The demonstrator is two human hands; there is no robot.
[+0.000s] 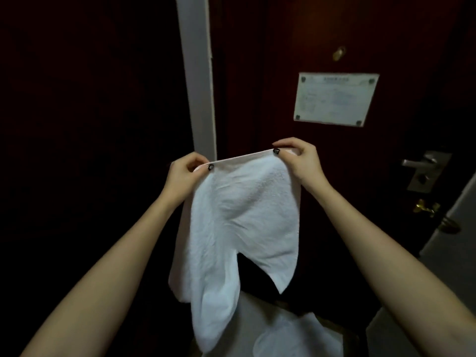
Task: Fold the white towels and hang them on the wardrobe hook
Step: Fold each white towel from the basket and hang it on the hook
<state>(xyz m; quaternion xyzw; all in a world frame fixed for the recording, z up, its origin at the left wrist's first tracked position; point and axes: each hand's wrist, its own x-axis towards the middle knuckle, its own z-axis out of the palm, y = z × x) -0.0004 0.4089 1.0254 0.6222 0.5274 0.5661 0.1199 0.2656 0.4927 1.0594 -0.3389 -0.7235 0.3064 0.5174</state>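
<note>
A white towel (239, 228) hangs in front of me, stretched by its top edge between both hands. My left hand (184, 173) pinches the top left corner between thumb and fingers. My right hand (301, 161) pinches the top right corner the same way. The top edge runs taut and slightly uphill to the right. The towel's lower part droops in two uneven flaps. More white cloth (288, 331) lies low behind it, near the floor. No hook shows in this view.
A dark red door (270, 60) stands straight ahead with a framed notice (334, 99), a metal lever handle (422, 163) and a brass latch (425, 208). A pale frame strip (197, 73) runs down left of it. The left side is very dark.
</note>
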